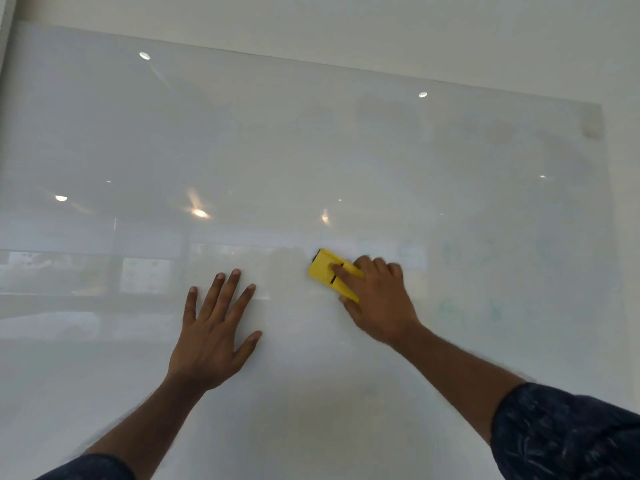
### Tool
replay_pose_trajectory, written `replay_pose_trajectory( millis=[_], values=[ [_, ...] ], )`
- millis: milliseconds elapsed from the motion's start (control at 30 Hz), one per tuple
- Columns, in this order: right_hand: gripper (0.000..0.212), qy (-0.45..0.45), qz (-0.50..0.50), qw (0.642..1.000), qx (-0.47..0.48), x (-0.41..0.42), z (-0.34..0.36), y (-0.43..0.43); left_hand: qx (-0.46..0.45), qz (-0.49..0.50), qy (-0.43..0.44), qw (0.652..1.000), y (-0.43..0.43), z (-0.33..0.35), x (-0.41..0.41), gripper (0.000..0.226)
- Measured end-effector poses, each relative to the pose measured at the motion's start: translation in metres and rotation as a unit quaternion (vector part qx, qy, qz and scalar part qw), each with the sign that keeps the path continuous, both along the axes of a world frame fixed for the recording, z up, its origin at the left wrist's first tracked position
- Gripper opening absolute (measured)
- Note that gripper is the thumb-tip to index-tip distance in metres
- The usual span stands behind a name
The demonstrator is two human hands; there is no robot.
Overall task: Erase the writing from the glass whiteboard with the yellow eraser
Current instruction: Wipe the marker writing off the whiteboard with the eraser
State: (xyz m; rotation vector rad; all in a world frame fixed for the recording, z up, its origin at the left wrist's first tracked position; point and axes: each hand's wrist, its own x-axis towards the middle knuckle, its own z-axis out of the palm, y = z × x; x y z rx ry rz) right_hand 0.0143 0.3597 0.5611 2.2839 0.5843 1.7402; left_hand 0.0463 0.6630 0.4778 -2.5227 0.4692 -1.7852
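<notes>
A large glass whiteboard (311,150) fills the wall in front of me. My right hand (377,299) presses the yellow eraser (327,270) flat against the glass near the middle, fingers spread over its back. To the left, my left hand (214,334) lies flat on the board with its fingers apart and nothing in it. Faint greenish marker traces (467,282) remain on the glass to the right of the eraser. The area around the eraser looks smeared and pale.
The board's top edge (346,69) slants down to the right, and its right edge (613,220) meets a plain white wall. Ceiling lights and windows are reflected in the glass. A small grey patch (590,124) sits at the top right corner.
</notes>
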Motion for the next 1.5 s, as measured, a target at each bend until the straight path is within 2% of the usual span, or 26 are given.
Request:
replay_pose_trajectory(
  millis=[100,167,367,467,533,667,767,833,967,1033,1100,1233,1300,1367,1500],
  values=[
    [0.055,0.006,0.018,0.991,-0.130,0.002,-0.039,-0.004,-0.002,-0.001,-0.005,1.000,-0.002,0.001,0.000,0.077],
    [0.055,-0.002,0.020,0.987,-0.158,0.004,-0.039,-0.011,0.012,0.003,-0.009,1.000,0.000,0.004,0.001,0.078],
    [0.055,-0.026,-0.039,0.999,-0.010,0.001,0.055,-0.009,0.031,0.010,-0.016,0.999,0.002,0.024,0.001,0.076],
    [0.054,-0.023,-0.049,0.999,-0.002,0.003,0.078,0.003,0.020,0.008,-0.017,1.000,-0.001,0.026,0.003,0.076],
    [0.056,-0.013,-0.031,0.999,-0.010,0.002,0.066,0.008,0.015,0.004,-0.021,1.000,-0.004,0.025,0.005,0.075],
    [0.058,-0.009,0.016,0.991,-0.132,0.001,0.003,0.003,0.008,-0.002,-0.020,1.000,-0.007,0.023,0.004,0.075],
    [0.058,-0.009,0.004,0.978,-0.207,0.001,-0.014,-0.012,0.004,-0.002,-0.010,1.000,-0.007,0.023,0.001,0.075],
    [0.057,-0.018,-0.013,0.981,-0.190,0.002,0.005,-0.019,0.004,0.000,-0.005,1.000,-0.007,0.024,0.000,0.075],
    [0.055,-0.011,-0.056,0.998,-0.027,-0.001,0.067,-0.021,0.002,0.001,0.003,1.000,-0.009,0.024,-0.002,0.075],
    [0.054,-0.011,-0.060,0.998,0.011,0.000,0.073,-0.015,-0.006,-0.003,0.007,1.000,-0.011,0.023,-0.004,0.075],
    [0.055,-0.001,-0.043,0.999,0.001,0.000,0.054,-0.011,-0.011,-0.006,0.010,1.000,-0.013,0.021,-0.005,0.075],
    [0.057,-0.002,-0.004,0.992,-0.125,0.001,-0.015,-0.018,-0.008,-0.004,0.011,1.000,-0.014,0.016,-0.006,0.076],
    [0.058,-0.005,-0.009,0.989,-0.149,0.000,-0.021,-0.032,-0.010,-0.001,0.013,1.000,-0.017,0.018,-0.007,0.075],
    [0.058,-0.007,-0.035,0.992,-0.117,-0.002,-0.007,-0.045,0.002,0.002,0.014,1.000,-0.026,0.022,-0.008,0.074],
    [0.054,0.013,-0.102,0.995,0.009,-0.006,0.045,-0.059,0.000,0.003,0.035,0.999,-0.054,0.032,-0.010,0.076]
  ],
)
